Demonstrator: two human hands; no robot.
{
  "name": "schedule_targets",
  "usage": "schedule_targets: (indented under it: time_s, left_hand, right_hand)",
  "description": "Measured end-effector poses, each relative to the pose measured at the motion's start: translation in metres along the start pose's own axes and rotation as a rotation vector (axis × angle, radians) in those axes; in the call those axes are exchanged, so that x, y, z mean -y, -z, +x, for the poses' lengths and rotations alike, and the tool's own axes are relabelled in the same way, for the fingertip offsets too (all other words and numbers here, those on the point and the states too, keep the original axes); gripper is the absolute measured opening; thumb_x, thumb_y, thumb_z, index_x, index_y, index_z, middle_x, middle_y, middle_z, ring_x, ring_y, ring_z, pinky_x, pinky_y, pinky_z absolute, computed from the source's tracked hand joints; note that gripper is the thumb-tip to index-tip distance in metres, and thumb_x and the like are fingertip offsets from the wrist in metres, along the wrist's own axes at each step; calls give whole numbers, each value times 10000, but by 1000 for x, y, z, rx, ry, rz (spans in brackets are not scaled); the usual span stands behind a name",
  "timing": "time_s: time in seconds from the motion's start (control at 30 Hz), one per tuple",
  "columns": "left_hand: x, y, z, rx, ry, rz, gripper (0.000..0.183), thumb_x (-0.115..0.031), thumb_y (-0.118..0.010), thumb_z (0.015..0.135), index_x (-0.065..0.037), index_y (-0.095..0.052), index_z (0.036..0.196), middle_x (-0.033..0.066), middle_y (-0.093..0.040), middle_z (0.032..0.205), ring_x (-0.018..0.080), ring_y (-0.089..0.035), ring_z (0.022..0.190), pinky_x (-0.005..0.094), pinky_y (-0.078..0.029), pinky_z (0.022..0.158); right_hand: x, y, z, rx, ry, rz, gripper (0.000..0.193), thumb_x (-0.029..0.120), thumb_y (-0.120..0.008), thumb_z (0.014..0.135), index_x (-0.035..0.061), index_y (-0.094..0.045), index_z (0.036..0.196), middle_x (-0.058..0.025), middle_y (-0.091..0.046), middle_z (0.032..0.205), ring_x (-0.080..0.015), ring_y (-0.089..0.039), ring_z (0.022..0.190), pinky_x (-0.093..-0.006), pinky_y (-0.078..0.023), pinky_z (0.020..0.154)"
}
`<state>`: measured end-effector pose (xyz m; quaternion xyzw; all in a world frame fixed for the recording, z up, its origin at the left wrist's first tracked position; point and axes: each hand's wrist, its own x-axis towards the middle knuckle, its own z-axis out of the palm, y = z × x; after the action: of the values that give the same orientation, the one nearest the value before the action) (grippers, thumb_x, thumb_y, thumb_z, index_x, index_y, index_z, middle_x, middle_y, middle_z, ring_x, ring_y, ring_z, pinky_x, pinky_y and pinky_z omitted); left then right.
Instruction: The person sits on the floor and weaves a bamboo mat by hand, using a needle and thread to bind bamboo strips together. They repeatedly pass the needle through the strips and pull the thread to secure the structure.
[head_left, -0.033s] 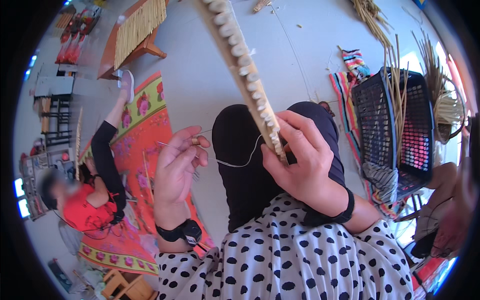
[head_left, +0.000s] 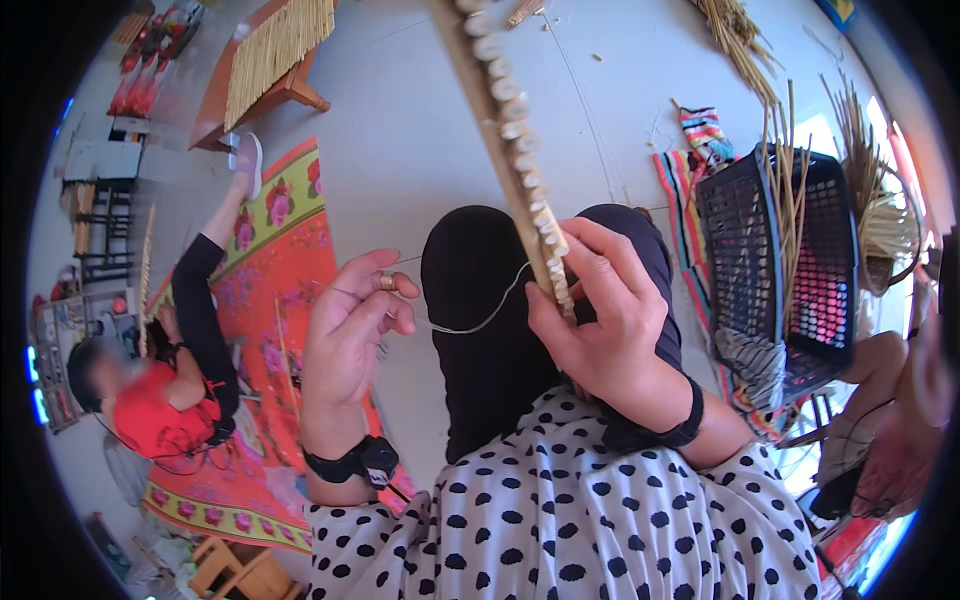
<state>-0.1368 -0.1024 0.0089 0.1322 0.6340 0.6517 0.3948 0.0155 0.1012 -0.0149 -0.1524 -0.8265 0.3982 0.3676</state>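
My right hand [head_left: 605,305] grips the near end of a stalk mat [head_left: 505,120], seen edge-on as a long row of pale round cut ends. The mat slants up and away past the top of the picture. A pale thread [head_left: 480,325] sags from the mat's near end across to my left hand [head_left: 350,315]. The left fingers are curled and pinched on the thread, a metal ring [head_left: 387,281] on one of them. A thin needle-like line [head_left: 409,260] shows beside the fingertips, too fine to make out fully. Both hands are above my dark-trousered knees [head_left: 475,310].
At right stand a dark plastic basket [head_left: 740,240] holding stalks and a wicker basket [head_left: 890,240]. A striped cloth [head_left: 680,190] lies beside them. Left, a person in red [head_left: 165,410] sits on a floral mat [head_left: 285,240]. A wooden table [head_left: 225,105] bears a stalk mat.
The far part of the stalk mat has shifted a little right. The thread hangs in a deeper curve, and the thin needle-like line now shows beyond the left fingertips.
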Motion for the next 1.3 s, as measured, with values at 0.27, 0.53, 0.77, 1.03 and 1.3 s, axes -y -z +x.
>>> schedule_targets:
  time_s: [0.27, 0.53, 0.77, 1.03, 1.3]
  left_hand:
    - [-11, -19, -13, 58, -138, 334, 307, -48, -478, 1018, 37, -577, 1295, 152, -704, 1062, 185, -728, 810, 253, -558, 702]
    - [-10, -44, 11, 183, -318, 381, 191, -27, -511, 1019, 51, -598, 1170, 126, -730, 955, 175, -711, 763, 279, -559, 715]
    - [16, -55, 45, 39, -752, 396, 73, 31, -651, 893, -4, -602, 935, 97, -633, 812, 267, -638, 688, 338, -498, 619]
    - [20, -56, 53, -54, -769, 358, 103, 47, -710, 819, -13, -643, 870, 87, -574, 810, 259, -587, 678, 338, -469, 594]
    - [26, -59, 57, -55, -898, 437, 126, 64, -717, 786, -5, -662, 876, 85, -536, 749, 241, -549, 630, 338, -428, 542]
  right_hand:
    - [2, 8, 0, -28, 33, -232, 394, 17, -790, 730, -63, -650, 1089, -172, -657, 1152, -242, -695, 799, -312, -573, 650]
    - [1, 10, -6, -15, -36, -418, 332, 100, -810, 719, -50, -584, 910, -238, -655, 1057, -321, -621, 681, -362, -503, 597]
    - [2, 8, -11, -31, -166, -332, 361, 94, -826, 731, -60, -596, 962, -216, -628, 1098, -288, -611, 670, -335, -488, 593]
    - [-5, 6, -7, -86, -76, -379, 358, 132, -880, 711, -33, -612, 881, -185, -625, 897, -320, -613, 699, -362, -485, 615]
    - [-1, 6, -4, -83, -1, -450, 251, 62, -850, 712, -23, -648, 836, -143, -641, 802, -295, -620, 688, -335, -480, 605]
